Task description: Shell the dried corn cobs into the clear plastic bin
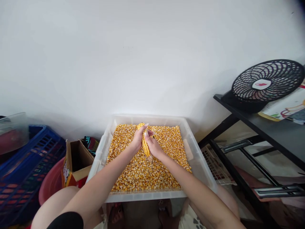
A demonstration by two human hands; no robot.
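Above the clear plastic tub (199, 165) of loose kernels (143, 171), at twelve o'clock, you are clasping a corn cob (145, 143): left hand (138, 137) and right hand (152, 145) both wrapping it; probably light, stiff, knobbly; grip each end.

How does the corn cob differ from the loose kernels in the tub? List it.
The corn cob is one whole piece, gripped by the left hand and right hand; the loose kernels lie scattered across the clear tub. The cob sits above the kernels. Both are yellow.

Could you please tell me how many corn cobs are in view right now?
1. The corn cob is gripped between the left hand and right hand, above the kernels in the clear plastic bin. Others may lie buried.
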